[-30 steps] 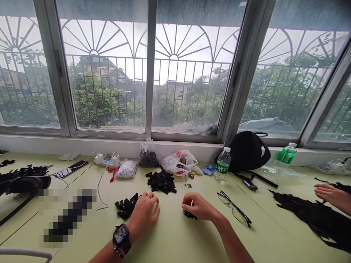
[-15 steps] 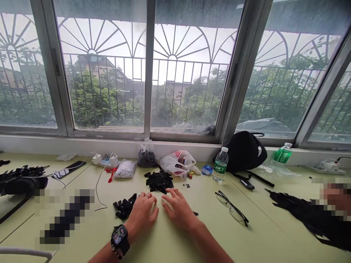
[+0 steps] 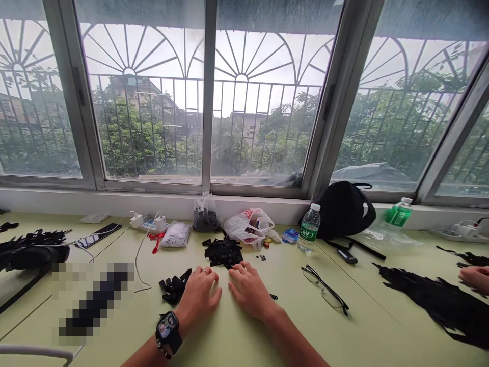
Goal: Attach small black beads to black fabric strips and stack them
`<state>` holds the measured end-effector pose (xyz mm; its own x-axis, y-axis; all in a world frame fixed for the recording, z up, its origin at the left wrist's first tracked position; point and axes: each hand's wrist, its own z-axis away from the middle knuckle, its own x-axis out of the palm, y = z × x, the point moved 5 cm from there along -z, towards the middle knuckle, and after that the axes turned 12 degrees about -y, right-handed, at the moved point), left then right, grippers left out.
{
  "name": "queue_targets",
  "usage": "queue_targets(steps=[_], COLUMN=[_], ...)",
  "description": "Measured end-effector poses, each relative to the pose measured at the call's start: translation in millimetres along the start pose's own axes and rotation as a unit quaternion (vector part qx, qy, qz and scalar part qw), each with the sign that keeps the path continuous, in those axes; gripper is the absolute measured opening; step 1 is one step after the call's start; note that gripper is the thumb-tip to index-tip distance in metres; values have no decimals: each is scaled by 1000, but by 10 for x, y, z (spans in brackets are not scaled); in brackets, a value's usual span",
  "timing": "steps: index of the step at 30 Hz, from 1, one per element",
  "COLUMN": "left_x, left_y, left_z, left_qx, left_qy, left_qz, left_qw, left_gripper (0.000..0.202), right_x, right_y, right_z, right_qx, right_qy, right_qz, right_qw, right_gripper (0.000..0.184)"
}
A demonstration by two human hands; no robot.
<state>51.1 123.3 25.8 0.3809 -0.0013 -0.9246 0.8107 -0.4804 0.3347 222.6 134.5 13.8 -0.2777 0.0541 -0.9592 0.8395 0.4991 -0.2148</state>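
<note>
My left hand (image 3: 200, 293) lies palm down on the pale green table, fingers stretched and holding nothing. A black smartwatch (image 3: 167, 327) and a beaded bracelet are on that wrist. Beside its fingers is a small pile of short black strips (image 3: 173, 289), partly covered by the hand. My right hand (image 3: 250, 291) also rests on the table, fingers slightly bent and apart, with nothing visible in it. Just beyond its fingertips sits a larger heap of black strips (image 3: 222, 252). A small black piece (image 3: 274, 296) shows at the right hand's outer edge.
Eyeglasses (image 3: 324, 288) lie to the right. Behind them stand a water bottle (image 3: 309, 228) and a black cap (image 3: 346, 211). Along the back are a white plastic bag (image 3: 244, 227), a bag of dark pieces (image 3: 206, 216) and a power strip (image 3: 148, 224). Another person's hand (image 3: 476, 279) is at far right, near black strips (image 3: 435, 300).
My right hand has shifted slightly right and its fingers are a little more bent. My left hand stays put. The view has moved slightly.
</note>
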Motion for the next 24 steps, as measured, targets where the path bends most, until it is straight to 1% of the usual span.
queue_targets(steps=[6,10,14,16,19,21,24], left_x=[15,-15,-62,-78,-94,-107,-129], left_y=[-21,-11,27,54,113,151,185], left_z=[2,15,27,30,35,39,36], left_qx=[13,23,42,56,88,103,103], left_qy=[23,53,74,73,57,47,40], left_qz=[3,19,40,54,86,113,154], left_qw=[1000,998,996,994,991,987,982], left_gripper=[11,15,20,24,30,30,28], right_x=[-27,-51,-11,21,37,14,-47], right_y=[-15,-35,-25,-32,-78,-120,-166], right_z=[19,18,7,0,0,12,34], right_qx=[-16,-33,-54,-68,-94,-103,-103], right_qy=[9,21,22,21,27,41,63], right_qz=[-18,-71,-134,-158,-192,-213,-247], right_qw=[1000,997,989,985,977,971,961], right_gripper=[16,20,23,26,29,28,24])
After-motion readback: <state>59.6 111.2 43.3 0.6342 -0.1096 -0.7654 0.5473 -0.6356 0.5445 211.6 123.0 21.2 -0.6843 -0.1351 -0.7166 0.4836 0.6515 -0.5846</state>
